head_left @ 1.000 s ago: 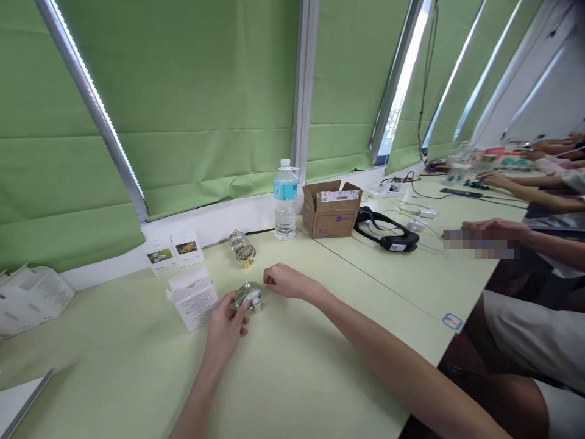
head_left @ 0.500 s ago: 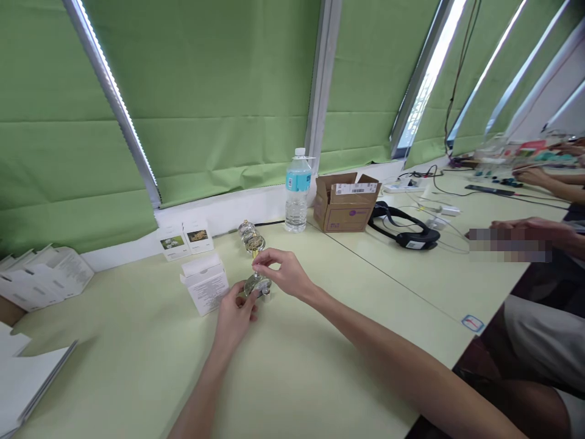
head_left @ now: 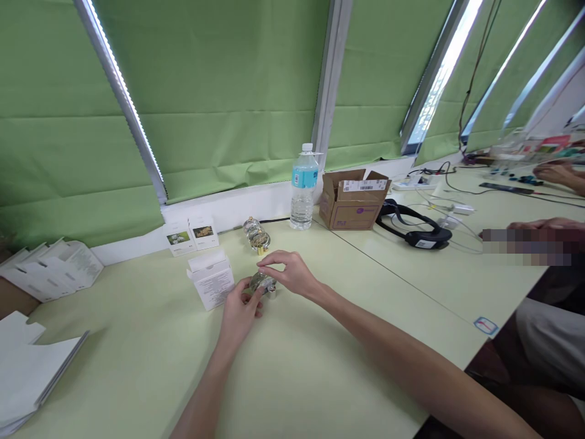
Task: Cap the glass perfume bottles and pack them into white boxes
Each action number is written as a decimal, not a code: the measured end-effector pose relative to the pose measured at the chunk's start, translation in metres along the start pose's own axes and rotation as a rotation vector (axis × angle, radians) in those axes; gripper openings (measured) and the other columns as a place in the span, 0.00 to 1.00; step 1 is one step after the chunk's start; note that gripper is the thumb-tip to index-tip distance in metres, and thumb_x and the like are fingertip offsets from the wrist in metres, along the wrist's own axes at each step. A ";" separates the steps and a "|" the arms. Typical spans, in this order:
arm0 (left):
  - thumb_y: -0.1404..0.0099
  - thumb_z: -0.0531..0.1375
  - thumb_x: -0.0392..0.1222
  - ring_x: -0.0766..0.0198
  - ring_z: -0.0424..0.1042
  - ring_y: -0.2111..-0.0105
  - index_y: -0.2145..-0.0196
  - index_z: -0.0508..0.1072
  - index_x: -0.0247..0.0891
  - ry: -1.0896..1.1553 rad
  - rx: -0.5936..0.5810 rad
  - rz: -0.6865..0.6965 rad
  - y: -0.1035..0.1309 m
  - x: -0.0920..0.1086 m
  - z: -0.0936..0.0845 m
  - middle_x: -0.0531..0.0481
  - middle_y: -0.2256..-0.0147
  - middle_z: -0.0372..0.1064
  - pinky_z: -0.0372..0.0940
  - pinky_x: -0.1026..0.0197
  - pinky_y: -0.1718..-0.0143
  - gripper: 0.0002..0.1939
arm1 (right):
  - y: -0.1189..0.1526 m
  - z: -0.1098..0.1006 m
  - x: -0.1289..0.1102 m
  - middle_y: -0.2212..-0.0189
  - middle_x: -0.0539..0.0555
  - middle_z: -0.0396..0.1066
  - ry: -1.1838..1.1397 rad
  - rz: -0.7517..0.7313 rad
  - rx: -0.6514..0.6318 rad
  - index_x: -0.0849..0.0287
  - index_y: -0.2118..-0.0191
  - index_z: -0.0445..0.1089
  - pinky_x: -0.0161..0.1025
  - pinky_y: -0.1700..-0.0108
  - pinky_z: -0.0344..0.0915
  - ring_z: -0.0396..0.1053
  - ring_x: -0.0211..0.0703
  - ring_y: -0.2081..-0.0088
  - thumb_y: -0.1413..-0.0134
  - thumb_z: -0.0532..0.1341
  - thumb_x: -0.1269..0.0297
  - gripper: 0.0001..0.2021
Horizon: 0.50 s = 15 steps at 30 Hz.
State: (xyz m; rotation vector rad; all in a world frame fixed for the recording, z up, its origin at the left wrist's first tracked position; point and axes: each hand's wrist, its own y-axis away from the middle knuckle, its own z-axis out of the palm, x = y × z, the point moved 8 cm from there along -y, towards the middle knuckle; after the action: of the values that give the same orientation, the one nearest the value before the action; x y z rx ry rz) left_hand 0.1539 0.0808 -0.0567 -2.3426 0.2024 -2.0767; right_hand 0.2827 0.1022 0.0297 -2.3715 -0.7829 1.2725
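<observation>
My left hand (head_left: 241, 306) is closed on a small round glass bottle (head_left: 261, 281), held low over the pale green table. My right hand (head_left: 289, 272) pinches at the bottle's neck, thumb and forefinger together; whatever lies between these fingertips is too small to make out. A small silver cap (head_left: 272, 291) is beside the bottle on its right. Behind my hands, several glass bottles (head_left: 256, 235) lie in a row with a gold-coloured piece at the near end. An open white box (head_left: 211, 280) stands left of my left hand.
Two white picture boxes (head_left: 192, 236), a water bottle (head_left: 304, 189), an open cardboard box (head_left: 354, 201) and a black headset (head_left: 420, 235) stand along the back. White cartons (head_left: 55, 268) and flat white sheets (head_left: 36, 372) are at left. Other people's hands show at right.
The view has shifted slightly, moving things rightward in the picture. My right hand has risen slightly relative to the bottle, with the fingertips still at its neck.
</observation>
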 end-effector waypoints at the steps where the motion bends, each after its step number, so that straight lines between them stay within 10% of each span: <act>1: 0.44 0.59 0.54 0.69 0.67 0.76 0.56 0.68 0.38 -0.003 -0.001 -0.001 0.000 0.000 0.000 0.45 0.59 0.69 0.66 0.66 0.81 0.21 | 0.000 0.000 0.001 0.65 0.53 0.75 -0.008 -0.007 0.009 0.57 0.63 0.75 0.38 0.57 0.66 0.71 0.42 0.62 0.47 0.61 0.61 0.08; 15: 0.43 0.59 0.54 0.68 0.67 0.76 0.55 0.69 0.37 -0.003 -0.001 0.016 0.001 0.001 -0.001 0.44 0.60 0.69 0.65 0.67 0.81 0.23 | 0.002 0.002 0.000 0.66 0.54 0.76 -0.049 -0.060 0.018 0.57 0.66 0.75 0.40 0.57 0.67 0.72 0.43 0.62 0.49 0.62 0.60 0.08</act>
State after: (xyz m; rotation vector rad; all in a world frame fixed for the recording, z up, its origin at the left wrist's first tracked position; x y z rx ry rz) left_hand 0.1532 0.0800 -0.0554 -2.3368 0.2219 -2.0659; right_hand 0.2815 0.1010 0.0277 -2.2930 -0.8467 1.3127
